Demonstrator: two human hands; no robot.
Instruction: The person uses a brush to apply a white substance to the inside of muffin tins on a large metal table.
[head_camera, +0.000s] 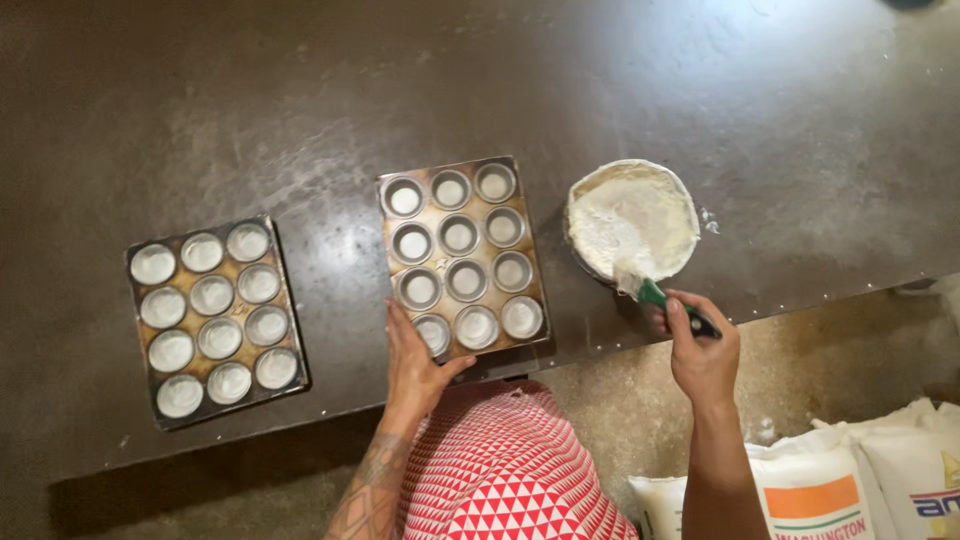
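A metal muffin tray (536, 262) with several round cups sits at the table's front edge. My left hand (417, 362) grips its near left corner, thumb on the rim. My right hand (703, 352) holds a green-handled brush (668, 300), whose white-coated bristles rest in a round bowl (632, 218) of white flour or paste, just right of the tray. A second muffin tray (216, 320), its cups whitened inside, lies apart to the left.
The dark brown table (480, 90) stretches far back. Its front edge runs diagonally past my red and white patterned garment (505, 470). White sacks (850, 485) stand on the floor at lower right.
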